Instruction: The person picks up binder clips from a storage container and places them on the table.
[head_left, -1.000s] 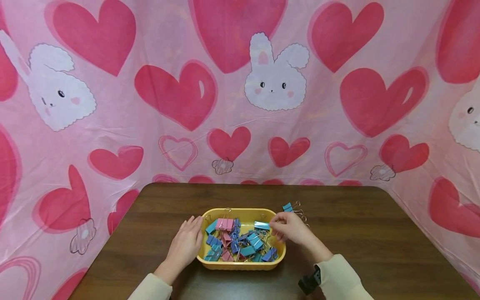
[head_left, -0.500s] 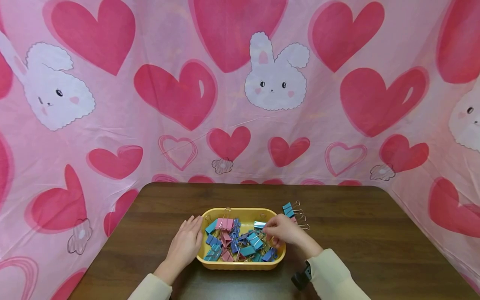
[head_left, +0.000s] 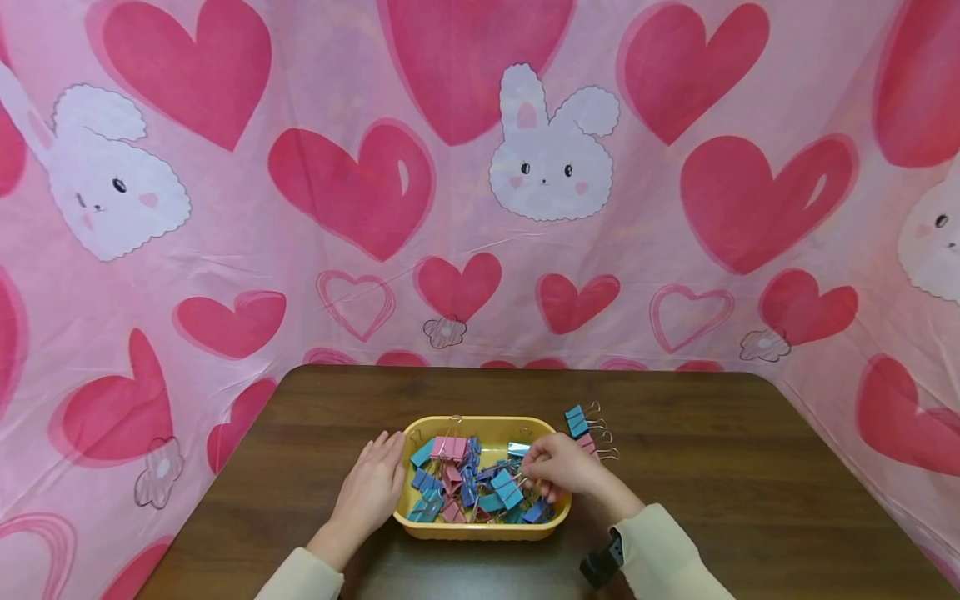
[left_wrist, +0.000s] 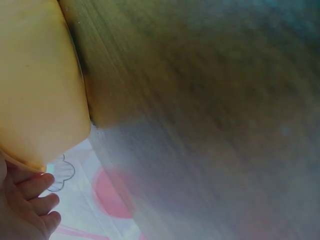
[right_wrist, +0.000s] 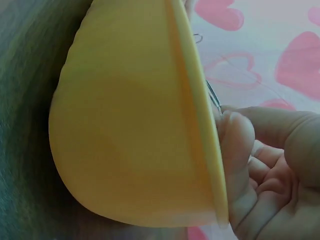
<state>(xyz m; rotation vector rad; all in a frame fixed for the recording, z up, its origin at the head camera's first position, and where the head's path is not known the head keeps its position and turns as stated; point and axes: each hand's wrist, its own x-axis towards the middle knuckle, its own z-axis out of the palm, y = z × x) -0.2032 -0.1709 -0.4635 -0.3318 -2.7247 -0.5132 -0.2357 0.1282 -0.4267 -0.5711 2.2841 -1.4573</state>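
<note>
Clearly, only the head view looks down into the yellow tray (head_left: 480,532), where a heap of binder clips (head_left: 468,487) in pink, blue-violet and turquoise lies jumbled, silvery handles pointing several ways; both wrist views meet chiefly the tray's smooth outer wall, which screens the heap. The right wrist view, though, brings the right hand (right_wrist: 272,165) up close beside the rim, with a thin wire at its fingertips; in the head view those fingertips pinch the handle of a turquoise binder clip (head_left: 507,490) over the right half of the tray. The left wrist view adds the bent fingers of the left hand (left_wrist: 27,207) at the tray's edge; the head view has that hand laid along the left rim, relaxed rather than clenched. As for the pinched clip, its flat, bright face is turned up and its body sits tilted, close against other clips; whether it hangs free of them cannot be told. Just right of the tray, on the dark wooden table (head_left: 712,467), a short row of clips (head_left: 577,421), turquoise with pink at the near end, stands with its handles pointing right; the right hand partly covers the pink.
</note>
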